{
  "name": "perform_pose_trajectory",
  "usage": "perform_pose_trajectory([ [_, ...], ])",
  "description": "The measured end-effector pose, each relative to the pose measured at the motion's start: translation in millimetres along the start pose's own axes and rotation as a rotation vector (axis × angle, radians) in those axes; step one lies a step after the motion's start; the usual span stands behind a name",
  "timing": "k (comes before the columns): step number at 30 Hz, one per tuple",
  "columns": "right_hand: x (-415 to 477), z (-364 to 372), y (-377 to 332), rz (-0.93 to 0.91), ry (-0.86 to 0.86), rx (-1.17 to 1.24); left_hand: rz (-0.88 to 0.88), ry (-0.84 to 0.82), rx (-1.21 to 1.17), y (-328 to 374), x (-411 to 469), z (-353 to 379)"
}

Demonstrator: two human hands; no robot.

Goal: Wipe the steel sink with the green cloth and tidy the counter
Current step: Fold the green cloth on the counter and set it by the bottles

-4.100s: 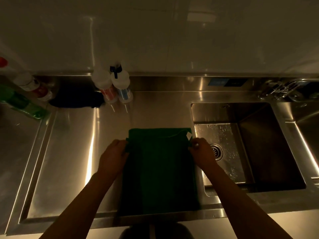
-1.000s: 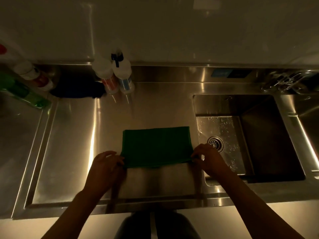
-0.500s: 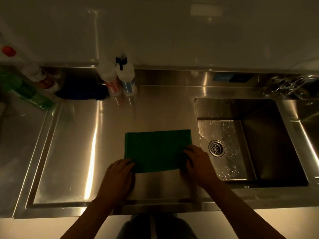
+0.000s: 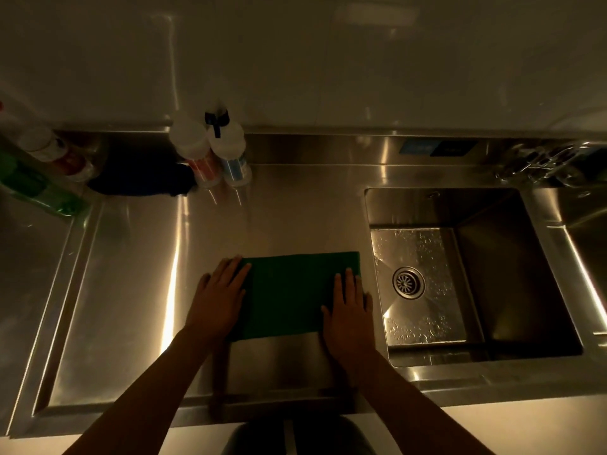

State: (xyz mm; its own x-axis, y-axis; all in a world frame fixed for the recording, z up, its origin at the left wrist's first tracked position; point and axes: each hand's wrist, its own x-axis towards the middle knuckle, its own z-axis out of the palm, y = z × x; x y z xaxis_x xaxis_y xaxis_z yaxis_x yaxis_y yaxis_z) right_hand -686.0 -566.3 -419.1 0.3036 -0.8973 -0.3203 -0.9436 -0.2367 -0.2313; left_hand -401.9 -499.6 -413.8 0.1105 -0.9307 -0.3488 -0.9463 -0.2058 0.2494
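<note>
pressing the folded green cloth (image 4: 289, 293) flat on the counter (image 4: 131, 290) beside the left rim of the sink (image 4: 443, 205), left hand (image 4: 218, 300) and right hand (image 4: 348, 307) at its ends, fingers (image 4: 348, 280) straight, clasping nothing

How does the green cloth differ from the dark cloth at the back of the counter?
The green cloth lies in a flat, neat rectangle; the dark cloth sits bunched up. The left hand and right hand lie flat on the green cloth's ends; no hand touches the dark cloth. Both rest on the steel counter.
</note>
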Motion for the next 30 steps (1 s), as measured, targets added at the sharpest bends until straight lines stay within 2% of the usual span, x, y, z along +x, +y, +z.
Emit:
perform_pose_trajectory([
  [3,-23,14,-11,-0.035,-0.038,0.017,-0.001,0.002,-0.013,-8,-2,0],
  [5,-28,20,-15,0.012,-0.055,0.067,-0.018,-0.002,-0.014,-8,-8,3],
  [9,-6,14,-15,0.012,0.000,0.128,-0.088,-0.003,-0.025,-7,-27,9],
  [15,67,-13,-20,-0.261,-0.051,0.023,-0.267,-0.012,-0.076,20,-83,31],
  [18,96,-25,-31,-0.394,-0.102,-0.059,-0.318,-0.068,-0.122,44,-112,46],
  [22,90,-20,-57,-0.366,-0.106,-0.068,-0.304,-0.107,-0.104,59,-130,52],
  [25,49,-4,-69,-0.283,-0.023,0.032,-0.278,-0.020,-0.168,49,-120,36],
  [28,1,15,-76,-0.248,-0.030,0.056,-0.121,0.052,-0.156,32,-95,22],
  [30,-22,27,-75,-0.209,-0.086,0.016,-0.003,0.026,-0.100,20,-71,17],
])
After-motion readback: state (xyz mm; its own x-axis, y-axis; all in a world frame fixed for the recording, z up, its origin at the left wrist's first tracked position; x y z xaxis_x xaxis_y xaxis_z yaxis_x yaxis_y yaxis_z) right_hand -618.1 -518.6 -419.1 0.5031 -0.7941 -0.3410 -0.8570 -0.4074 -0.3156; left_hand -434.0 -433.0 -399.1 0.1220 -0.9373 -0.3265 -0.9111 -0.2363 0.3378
